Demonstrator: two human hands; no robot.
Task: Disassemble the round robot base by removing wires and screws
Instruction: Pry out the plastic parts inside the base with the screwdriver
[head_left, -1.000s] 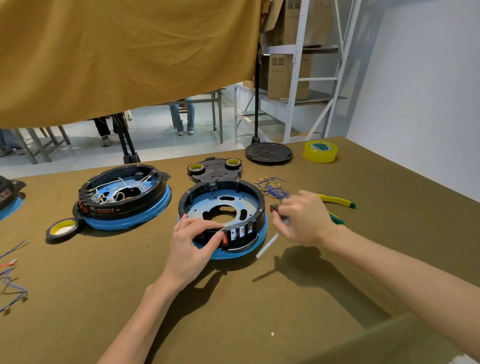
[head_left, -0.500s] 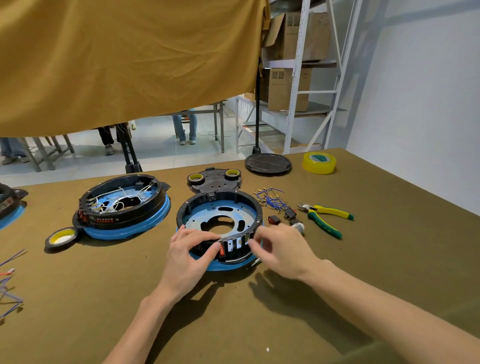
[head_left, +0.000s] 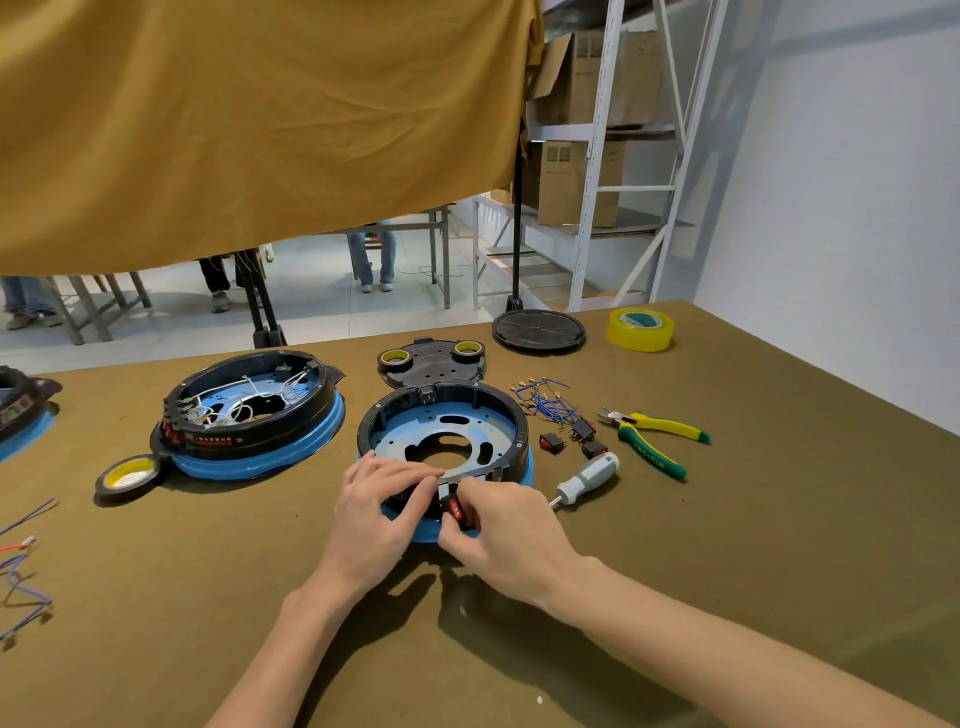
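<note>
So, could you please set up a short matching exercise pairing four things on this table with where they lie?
Things:
1. screwdriver
2. pliers
3. yellow tape roll
4. wired base

Places:
A. far right, near the wall
B. left of the stripped base
C. just right of the stripped base
D. right of the screwdriver

Pairs: 1-C, 2-D, 3-A, 4-B

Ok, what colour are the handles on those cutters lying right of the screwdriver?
Yellow and green, on the cutting pliers lying on the olive table cover; the head view shows them clearly.
</note>
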